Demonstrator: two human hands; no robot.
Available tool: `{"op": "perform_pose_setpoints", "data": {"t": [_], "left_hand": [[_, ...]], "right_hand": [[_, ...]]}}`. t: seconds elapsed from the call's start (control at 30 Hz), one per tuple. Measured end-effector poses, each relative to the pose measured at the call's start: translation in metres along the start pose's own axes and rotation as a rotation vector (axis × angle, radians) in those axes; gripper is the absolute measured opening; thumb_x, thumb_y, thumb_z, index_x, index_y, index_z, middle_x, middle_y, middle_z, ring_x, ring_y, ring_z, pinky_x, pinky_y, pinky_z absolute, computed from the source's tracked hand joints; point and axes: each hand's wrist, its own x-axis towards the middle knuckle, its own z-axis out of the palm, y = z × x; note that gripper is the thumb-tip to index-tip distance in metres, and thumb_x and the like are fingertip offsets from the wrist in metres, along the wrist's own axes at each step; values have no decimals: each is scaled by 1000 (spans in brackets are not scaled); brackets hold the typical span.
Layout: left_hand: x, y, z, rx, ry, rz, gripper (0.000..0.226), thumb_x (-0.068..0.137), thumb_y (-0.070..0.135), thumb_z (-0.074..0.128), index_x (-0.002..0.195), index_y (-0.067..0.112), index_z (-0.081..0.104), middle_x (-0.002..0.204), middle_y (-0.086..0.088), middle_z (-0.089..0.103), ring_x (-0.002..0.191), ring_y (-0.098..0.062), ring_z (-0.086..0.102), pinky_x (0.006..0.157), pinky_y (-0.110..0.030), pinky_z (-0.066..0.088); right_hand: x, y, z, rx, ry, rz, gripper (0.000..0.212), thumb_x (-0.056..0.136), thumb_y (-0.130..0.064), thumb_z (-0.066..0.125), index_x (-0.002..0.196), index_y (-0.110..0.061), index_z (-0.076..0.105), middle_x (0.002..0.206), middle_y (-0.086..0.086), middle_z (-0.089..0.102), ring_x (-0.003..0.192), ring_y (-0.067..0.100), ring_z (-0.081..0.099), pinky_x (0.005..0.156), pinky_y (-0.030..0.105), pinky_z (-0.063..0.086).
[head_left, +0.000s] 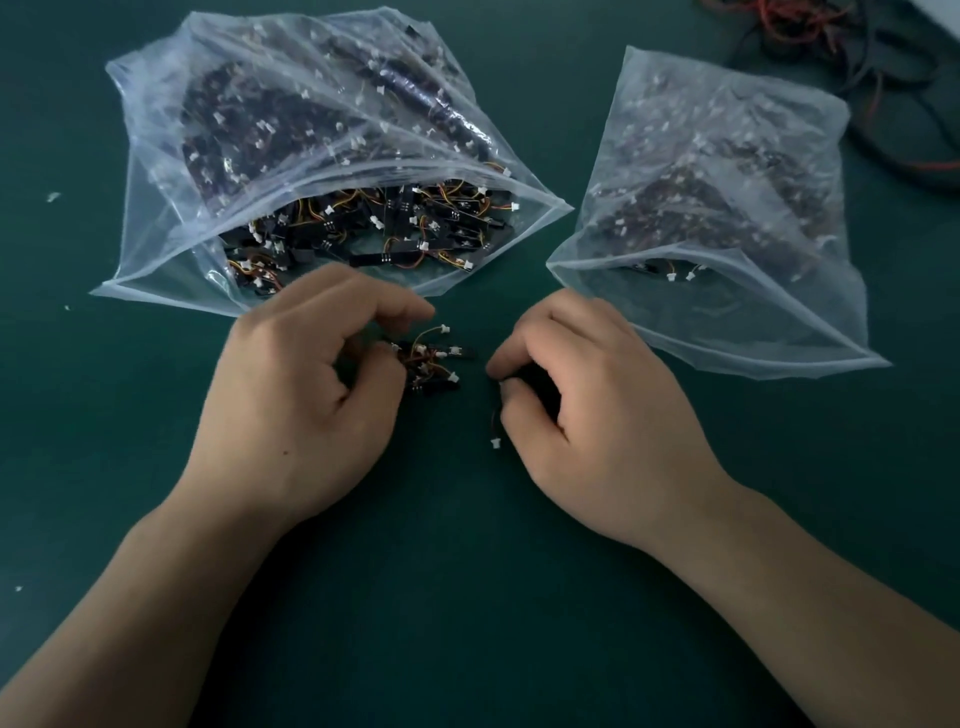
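Dark green counter (467, 597). Left hand (296, 410) pinches a clump of wired modules (431, 364). Right hand (587, 415) pinches one module (493, 423), lead trailing toward the person. Right bag (727, 182) mouth sits just up-right of it, nearer than left bag (311, 130).

Dim, cool, even lighting with a greenish cast. Soft glare on the large plastic bag (311, 130), strongest along upper folds. Faint diffuse shadows on the counter (467, 597). Softness over the wired parts (434, 358) at centre, detail lost. Blur over the cables (800, 21) top right. Mild wide-angle bending at edges.
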Motion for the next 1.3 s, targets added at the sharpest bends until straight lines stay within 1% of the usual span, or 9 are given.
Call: {"op": "perform_pose_setpoints", "data": {"t": [0.1, 0.23, 0.4, 0.5, 0.57, 0.67, 0.77, 1.03, 1.3], "left_hand": [[-1, 3, 1, 68, -138, -18, 30, 88, 17, 58, 109, 25, 79, 105, 13, 68, 95, -18, 67, 78, -44, 56], [-3, 7, 3, 141, -154, -25, 24, 88, 31, 62, 107, 35, 75, 88, 14, 64, 82, -13, 62, 71, -40, 55], [-4, 6, 4, 149, -118, -118, 22, 86, 43, 64, 106, 40, 71, 70, 13, 60, 69, -7, 57, 61, -34, 51], [-5, 7, 4, 126, -94, -150, 21, 89, 40, 60, 106, 39, 72, 75, 16, 62, 66, -8, 58, 61, -33, 50], [-3, 7, 3, 81, -65, -164, 25, 88, 31, 58, 106, 37, 74, 74, 14, 63, 67, -9, 58, 63, -34, 51], [-1, 6, -1, 17, -85, -129, 39, 78, 16, 57, 108, 30, 76, 101, 15, 63, 91, -6, 61, 76, -30, 50], [1, 6, -2, 55, -207, -70, 46, 73, 18, 57, 113, 30, 77, 121, 17, 62, 114, -19, 59, 93, -37, 47], [-2, 6, -1, 125, -231, -49, 34, 81, 35, 63, 112, 33, 76, 122, 19, 61, 113, -19, 56, 94, -33, 42], [-3, 3, 1, 156, -238, -15, 28, 82, 39, 67, 109, 38, 76, 121, 19, 60, 111, -18, 56, 94, -32, 41]], "right_hand": [[-3, 0, 0, -48, 39, 17, 16, 94, -15, 65, 107, -22, 69, 99, -13, 58, 89, 10, 55, 72, 28, 45], [-6, -1, -4, -101, 8, 9, 19, 95, -20, 64, 112, -24, 70, 90, -21, 49, 78, 3, 47, 68, 24, 36], [-10, 6, -15, 16, -102, -8, 43, 92, -20, 56, 134, -27, 60, 80, -18, 53, 75, 6, 52, 67, 27, 44], [-10, 8, -15, 23, -93, 8, 47, 91, -21, 57, 137, -27, 58, 74, -15, 50, 72, 8, 53, 64, 26, 43], [-9, 6, -13, -28, -82, -9, 39, 90, -22, 58, 128, -26, 66, 73, -21, 45, 73, 5, 48, 66, 21, 39], [-9, 5, -12, -37, -72, -2, 24, 90, -25, 60, 112, -26, 71, 76, -21, 46, 74, 4, 47, 67, 18, 37], [-9, 6, -11, -50, -61, 8, 20, 90, -26, 62, 109, -27, 69, 79, -18, 49, 71, 0, 47, 65, 13, 32], [-8, 5, -12, 22, -80, 30, 31, 89, -21, 57, 117, -27, 70, 81, -15, 53, 76, 6, 51, 66, 23, 40], [-9, 2, -11, -59, -73, 29, 31, 85, -26, 59, 114, -24, 71, 85, -15, 51, 74, 3, 41, 67, 13, 30]]}}
